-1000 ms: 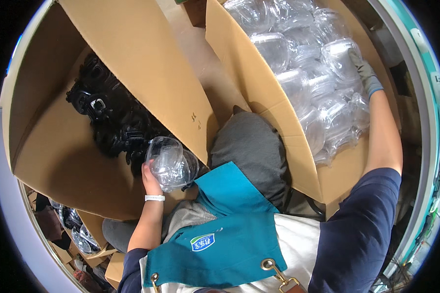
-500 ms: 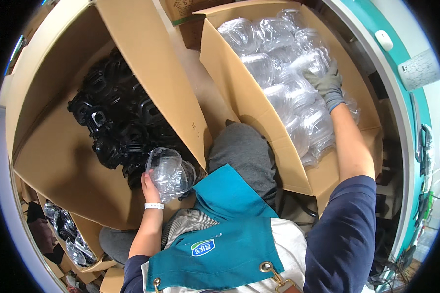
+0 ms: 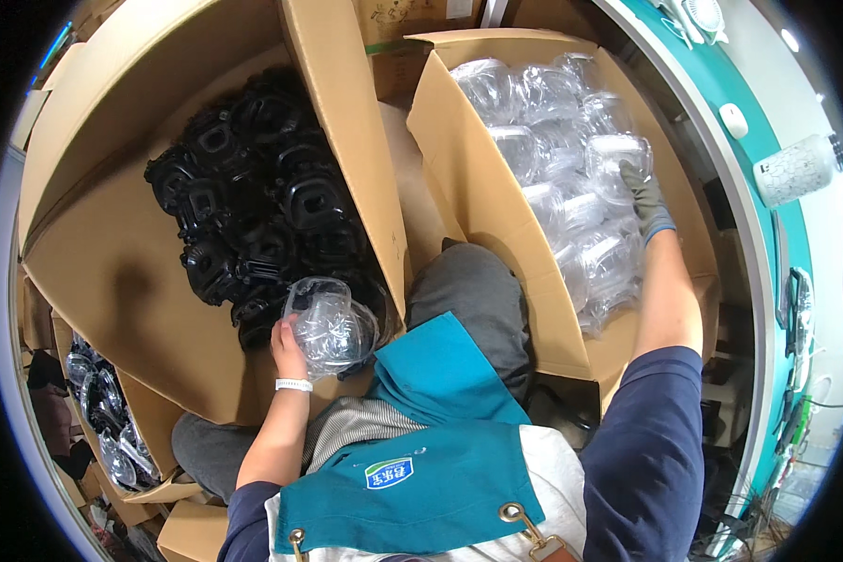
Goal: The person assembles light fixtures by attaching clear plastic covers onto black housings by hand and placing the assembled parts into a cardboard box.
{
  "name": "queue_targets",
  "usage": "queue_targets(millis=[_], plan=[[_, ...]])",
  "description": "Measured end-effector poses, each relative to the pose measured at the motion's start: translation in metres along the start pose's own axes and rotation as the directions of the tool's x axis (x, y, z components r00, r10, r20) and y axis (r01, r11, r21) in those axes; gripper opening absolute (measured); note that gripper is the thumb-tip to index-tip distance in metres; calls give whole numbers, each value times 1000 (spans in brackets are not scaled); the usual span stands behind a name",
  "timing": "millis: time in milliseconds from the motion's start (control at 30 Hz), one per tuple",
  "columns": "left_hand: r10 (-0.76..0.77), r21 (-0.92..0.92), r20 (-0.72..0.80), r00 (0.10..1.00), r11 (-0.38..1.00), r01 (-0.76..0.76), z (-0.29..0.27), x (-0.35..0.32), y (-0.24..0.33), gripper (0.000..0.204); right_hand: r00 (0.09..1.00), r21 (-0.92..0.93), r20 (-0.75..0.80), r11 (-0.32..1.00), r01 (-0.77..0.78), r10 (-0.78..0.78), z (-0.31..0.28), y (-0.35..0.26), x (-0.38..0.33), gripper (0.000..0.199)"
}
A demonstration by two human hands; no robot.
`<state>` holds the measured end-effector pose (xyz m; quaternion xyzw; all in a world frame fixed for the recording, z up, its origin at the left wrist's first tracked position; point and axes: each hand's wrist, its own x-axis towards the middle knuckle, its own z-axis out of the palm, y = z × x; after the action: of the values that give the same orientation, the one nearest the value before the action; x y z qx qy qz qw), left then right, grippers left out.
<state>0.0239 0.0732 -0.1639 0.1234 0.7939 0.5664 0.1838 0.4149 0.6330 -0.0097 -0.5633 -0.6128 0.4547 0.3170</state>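
My bare left hand (image 3: 288, 351), with a white band at the wrist, grips a clear plastic shell (image 3: 332, 328) at its left edge. The shell is rounded and sits at the near edge of the heap of black plastic parts (image 3: 220, 201). My right hand (image 3: 644, 201), in a grey glove, has its fingers curled on the right rim of another clear plastic shell (image 3: 616, 161). That shell lies on top of several similar clear shells (image 3: 553, 140) packed in rows; part of the right fingers is hidden behind it.
The black parts lie in a large open cardboard box (image 3: 103, 309) at left, its tall flap (image 3: 347, 122) rising between the heaps. A second cardboard box (image 3: 496, 225) holds the clear shells. A smaller box (image 3: 150, 421) stands lower left. A teal-edged desk (image 3: 712, 84) borders the right.
My right hand has shifted from flat over the clear shells to the rim of one, which now stands out from the rest. My left hand keeps its shell. The whole view has shifted slightly.
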Motion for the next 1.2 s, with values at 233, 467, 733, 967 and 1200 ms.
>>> queue_targets(millis=[233, 467, 733, 967, 1200], plan=[[-120, -182, -111, 987, 978, 99, -11, -3, 29, 32, 924, 183, 8, 909, 374, -381, 61, -55, -63, 62], [-2, -360, 123, 992, 932, 47, -26, -7, 59, 29, 761, 761, 509, 623, -181, -402, 105, -149, -252, 66], [2, -535, 223, 975, 836, 120, -20, -2, 63, 45, 276, 228, 953, 303, -925, 125, 338, -111, -300, 47], [-197, -19, 182, 963, 979, 203, -18, -1, 26, 48, 549, -266, 738, 917, -296, 392, 371, -73, -305, 81], [-66, 82, 210, 976, 995, 50, -9, 1, 30, 41, 641, -199, 732, 829, 523, -229, 353, -100, -322, 99]])
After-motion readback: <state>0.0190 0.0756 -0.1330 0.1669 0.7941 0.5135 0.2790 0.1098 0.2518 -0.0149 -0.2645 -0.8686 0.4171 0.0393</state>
